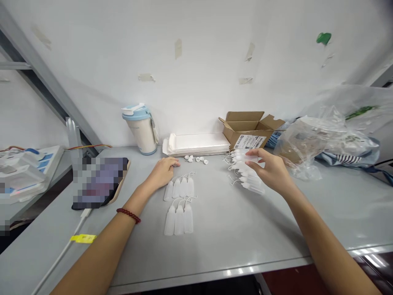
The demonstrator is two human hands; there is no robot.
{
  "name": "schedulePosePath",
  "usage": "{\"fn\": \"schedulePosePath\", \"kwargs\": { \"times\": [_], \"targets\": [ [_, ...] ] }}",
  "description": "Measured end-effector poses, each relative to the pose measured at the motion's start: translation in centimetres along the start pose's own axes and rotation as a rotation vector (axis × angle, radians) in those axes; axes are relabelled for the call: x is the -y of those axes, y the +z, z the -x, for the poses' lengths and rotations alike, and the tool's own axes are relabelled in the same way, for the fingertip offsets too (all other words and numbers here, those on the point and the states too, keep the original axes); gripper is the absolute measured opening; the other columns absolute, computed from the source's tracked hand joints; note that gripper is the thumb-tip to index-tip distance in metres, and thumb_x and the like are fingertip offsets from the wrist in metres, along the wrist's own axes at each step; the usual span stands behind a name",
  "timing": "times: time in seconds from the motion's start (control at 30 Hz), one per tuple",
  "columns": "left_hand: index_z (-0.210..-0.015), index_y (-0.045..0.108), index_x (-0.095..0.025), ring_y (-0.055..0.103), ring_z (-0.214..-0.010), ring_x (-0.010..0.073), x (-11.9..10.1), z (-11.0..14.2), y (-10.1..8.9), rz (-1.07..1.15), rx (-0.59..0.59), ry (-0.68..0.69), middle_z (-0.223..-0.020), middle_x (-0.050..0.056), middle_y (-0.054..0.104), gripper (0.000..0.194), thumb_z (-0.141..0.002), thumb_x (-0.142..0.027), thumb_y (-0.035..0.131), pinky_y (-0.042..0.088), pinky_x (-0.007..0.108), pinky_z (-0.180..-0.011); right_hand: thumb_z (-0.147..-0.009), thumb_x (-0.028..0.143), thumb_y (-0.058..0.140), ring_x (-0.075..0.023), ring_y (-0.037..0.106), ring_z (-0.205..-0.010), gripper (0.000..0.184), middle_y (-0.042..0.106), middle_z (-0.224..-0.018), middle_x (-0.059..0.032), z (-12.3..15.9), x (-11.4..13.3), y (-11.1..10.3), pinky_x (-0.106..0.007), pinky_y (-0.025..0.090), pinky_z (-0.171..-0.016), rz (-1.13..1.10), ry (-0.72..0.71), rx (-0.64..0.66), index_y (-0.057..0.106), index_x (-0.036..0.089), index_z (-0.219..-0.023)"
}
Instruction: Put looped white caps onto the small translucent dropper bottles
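My left hand (163, 170) rests on the table with its fingers loosely stretched to the right, holding nothing I can see. Just below it lie several translucent dropper bottles (183, 188) with thin bent spouts, side by side in a row. Nearer to me, three more bottles (179, 220) form a second row. My right hand (270, 169) is over a stack of similar bottles (250, 180), thumb and index finger apart at its upper end. Its palm and other fingers hide part of that stack. Small white caps (196, 159) lie between the hands, farther back.
White flat packages (196, 143) are stacked against the wall beside an open cardboard box (250, 129). A blue-lidded cup (141, 129) stands at back left. A phone (101, 182) with a white cable (64, 250) lies left. Plastic bags (319, 139) and cloth fill the right back.
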State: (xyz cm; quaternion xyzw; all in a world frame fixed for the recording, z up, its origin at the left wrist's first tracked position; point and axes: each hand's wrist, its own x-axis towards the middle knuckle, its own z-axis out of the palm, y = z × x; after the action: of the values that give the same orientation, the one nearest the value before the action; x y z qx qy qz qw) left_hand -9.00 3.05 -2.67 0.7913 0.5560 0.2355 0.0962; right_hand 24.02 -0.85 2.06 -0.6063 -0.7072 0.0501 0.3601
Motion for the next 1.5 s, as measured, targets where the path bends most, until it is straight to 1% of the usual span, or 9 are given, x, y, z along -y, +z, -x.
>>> {"fn": "schedulePosePath", "kwargs": {
  "times": [0.2,0.43,0.6,0.87,0.97,1.07,1.23,1.4,1.5],
  "targets": [
    [-0.078,0.065,-0.017,0.062,-0.083,0.0229,-0.6,0.4,-0.5,-0.068,0.022,-0.023,-0.087,0.009,0.065,0.024,-0.076,-0.014,0.041,0.050,0.034,-0.077,-0.076,0.034,0.057,-0.0203,0.061,-0.068,0.020,0.069,-0.102,-0.0070,-0.1,-0.6,-0.1,-0.033,0.045,-0.063,0.030,0.007,-0.005,0.062,0.022,-0.091],
    [-0.083,0.055,-0.019,0.060,-0.077,0.0228,-1.2,0.8,-0.8,-0.059,-0.013,-0.075,-0.081,0.007,0.063,0.016,-0.078,-0.012,0.042,0.046,0.032,-0.067,-0.076,0.035,0.057,-0.0224,0.062,-0.073,0.021,0.070,-0.102,-0.0085,-0.3,-1.1,0.0,-0.036,0.047,-0.065,0.027,-0.011,0.003,0.063,0.021,-0.091],
    [-0.092,0.057,-0.019,0.062,-0.086,0.0232,-1.2,0.9,-0.8,0.035,-0.037,-0.080,-0.089,0.007,0.067,0.023,-0.076,-0.010,0.044,0.047,0.032,-0.072,-0.075,0.032,0.058,-0.0254,0.063,-0.085,0.019,0.069,-0.102,-0.0080,-0.3,-1.3,-0.1,-0.038,0.048,-0.072,0.032,-0.006,0.013,0.062,0.021,-0.091],
    [-0.084,0.063,-0.018,0.064,-0.087,0.0248,-1.3,0.7,-0.9,0.062,-0.105,-0.151,-0.093,0.009,0.069,0.017,-0.073,-0.019,0.050,0.049,0.036,-0.079,-0.075,0.027,0.059,-0.0257,0.062,-0.091,0.018,0.069,-0.099,-0.0078,-0.7,-2.2,-0.3,-0.040,0.048,-0.077,0.023,0.029,-0.021,0.063,0.020,-0.091],
    [-0.095,0.065,-0.016,0.065,-0.089,0.0252,-1.7,0.6,-1.1,0.104,-0.135,-0.209,-0.097,0.010,0.069,0.028,-0.072,-0.022,0.051,0.050,0.037,-0.083,-0.074,0.025,0.059,-0.0255,0.062,-0.095,0.017,0.069,-0.099,-0.0076,-0.8,-2.4,-0.3,-0.040,0.047,-0.079,0.011,0.045,-0.013,0.062,0.020,-0.089],
    [-0.105,0.064,-0.014,0.067,-0.090,0.0261,-2.1,0.6,-1.3,0.179,-0.159,-0.282,-0.101,0.011,0.069,0.037,-0.071,-0.025,0.052,0.050,0.036,-0.086,-0.073,0.026,0.060,-0.0240,0.062,-0.093,0.015,0.069,-0.096,-0.0066,-0.8,-2.4,-0.5,-0.038,0.047,-0.076,-0.008,0.036,0.047,0.062,0.020,-0.086],
    [-0.082,0.065,-0.017,0.067,-0.096,0.0293,-2.7,0.7,-1.7,0.244,-0.175,-0.338,-0.097,0.011,0.072,0.020,-0.070,-0.028,0.054,0.049,0.037,-0.086,-0.072,0.031,0.060,-0.0211,0.061,-0.085,0.015,0.068,-0.087,-0.0040,-0.4,-2.1,-1.0,-0.032,0.045,-0.068,-0.023,-0.007,0.252,0.063,0.020,-0.082],
    [-0.075,0.060,-0.019,0.069,-0.090,0.0278,-3.3,0.9,-2.2,0.333,-0.147,-0.358,-0.085,0.007,0.073,0.012,-0.069,-0.029,0.057,0.050,0.036,-0.082,-0.070,0.029,0.062,-0.0198,0.059,-0.079,0.012,0.064,-0.079,-0.0024,-0.2,-1.8,-1.1,-0.030,0.043,-0.066,0.061,0.002,0.310,0.063,0.021,-0.079],
    [-0.075,0.059,-0.020,0.069,-0.085,0.0270,-3.8,1.0,-2.3,0.389,-0.154,-0.363,-0.078,0.006,0.072,0.015,-0.068,-0.033,0.061,0.051,0.034,-0.074,-0.069,0.028,0.063,-0.0204,0.059,-0.079,0.011,0.064,-0.079,-0.0032,-0.1,-1.9,-1.0,-0.029,0.043,-0.065,0.096,0.013,0.317,0.063,0.020,-0.076]
  ]
}}
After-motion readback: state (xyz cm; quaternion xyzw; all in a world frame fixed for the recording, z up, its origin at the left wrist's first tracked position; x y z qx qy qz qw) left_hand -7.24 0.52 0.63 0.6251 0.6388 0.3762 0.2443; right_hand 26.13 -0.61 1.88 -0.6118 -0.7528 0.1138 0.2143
